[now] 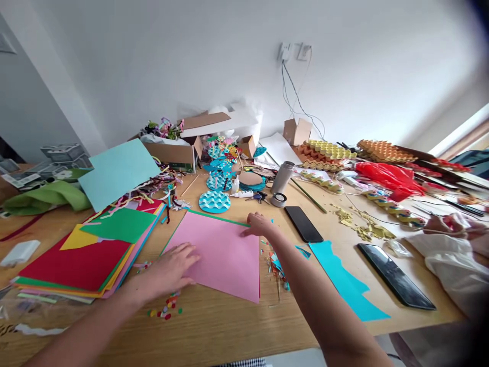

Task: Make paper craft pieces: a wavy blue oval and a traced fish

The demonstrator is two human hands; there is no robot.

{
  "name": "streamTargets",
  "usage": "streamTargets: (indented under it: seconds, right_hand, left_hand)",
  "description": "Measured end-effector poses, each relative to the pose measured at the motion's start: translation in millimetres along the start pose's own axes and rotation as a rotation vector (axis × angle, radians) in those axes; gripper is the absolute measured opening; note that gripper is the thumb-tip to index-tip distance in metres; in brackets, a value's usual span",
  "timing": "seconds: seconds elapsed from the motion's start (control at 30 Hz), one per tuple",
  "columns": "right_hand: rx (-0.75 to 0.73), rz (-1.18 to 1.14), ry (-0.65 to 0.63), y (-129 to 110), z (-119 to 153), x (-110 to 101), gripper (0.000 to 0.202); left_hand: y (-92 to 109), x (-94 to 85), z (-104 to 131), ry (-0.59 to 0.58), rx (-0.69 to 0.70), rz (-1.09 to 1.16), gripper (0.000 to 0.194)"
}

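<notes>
Two bare forearms point(109, 318), bare fingers point(188, 251)

Before you on the worktop point(214, 336): one paper sheet point(225, 255); your left hand point(175, 267) on its left edge, your right hand point(259, 225) at its far right corner. To your left: a paper stack point(76, 262). To your right, outward: paper scraps point(280, 272), a nearer smartphone point(303, 224), a cut paper strip point(340, 280), a farther smartphone point(395, 275). Behind the sheet: a tumbler point(283, 177). Farther back: left, a cardboard box point(171, 153); right, egg trays point(328, 149).
</notes>
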State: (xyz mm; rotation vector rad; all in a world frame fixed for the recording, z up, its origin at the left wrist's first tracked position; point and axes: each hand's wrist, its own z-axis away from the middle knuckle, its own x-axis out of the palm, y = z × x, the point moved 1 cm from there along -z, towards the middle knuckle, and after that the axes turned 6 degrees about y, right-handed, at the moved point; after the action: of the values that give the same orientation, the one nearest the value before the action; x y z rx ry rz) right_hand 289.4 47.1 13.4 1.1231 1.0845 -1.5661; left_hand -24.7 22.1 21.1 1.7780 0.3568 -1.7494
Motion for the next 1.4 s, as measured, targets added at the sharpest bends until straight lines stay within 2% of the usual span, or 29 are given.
streamTargets:
  seconds: [0.1,0.23,0.33,0.47,0.67,0.8,0.9,0.97,1.03,1.13,1.2,1.3,1.4]
  right_hand:
    - [-0.002,0.004,-0.027,-3,-6,1,0.060]
    - [0.001,-0.070,-0.074,-3,-10,-5,0.050]
    - [0.046,-0.193,-0.087,0,-9,-12,0.047]
    - [0.120,-0.441,-0.066,9,-1,-19,0.053]
    - [0.131,-0.750,-0.078,20,43,-13,0.037]
    - [0.090,-0.795,-0.007,8,85,6,0.022]
    - [0.059,-0.717,0.142,-16,115,22,0.030]
    - [-0.033,-0.500,0.328,-35,131,29,0.039]
    - [-0.085,-0.286,0.421,-52,143,36,0.044]
    - [-0.148,-0.097,0.474,-66,153,42,0.046]
    - [-0.188,-0.032,0.492,-68,153,45,0.048]
    - [-0.229,0.019,0.499,-67,151,47,0.049]
    - [-0.261,0.013,0.487,-67,148,48,0.052]
  left_hand:
    - [4,2.8,-5,0.007,0.059,-0.005,0.047]
    - [1,8.0,-11,0.042,0.083,-0.010,0.037]
    - [-1,10.3,-12,0.042,0.094,-0.013,0.035]
    - [0,9.5,-13,0.034,0.111,-0.036,0.032]
    - [2,5.2,-13,0.009,0.135,-0.091,0.033]
    - [4,1.3,-16,-0.005,0.121,-0.085,0.031]
    - [5,-2.0,-20,-0.022,0.101,-0.067,0.029]
    - [6,-4.0,-23,-0.026,0.079,-0.045,0.028]
    - [5,-5.7,-27,-0.012,0.037,0.002,0.032]
    - [6,-8.7,-36,0.059,-0.024,0.175,0.037]
    - [9,-10.5,-43,0.067,-0.015,0.417,0.039]
    - [16,-11.2,-52,-0.035,-0.034,0.829,0.041]
    - [20,-7.8,-56,-0.091,-0.219,1.004,0.047]
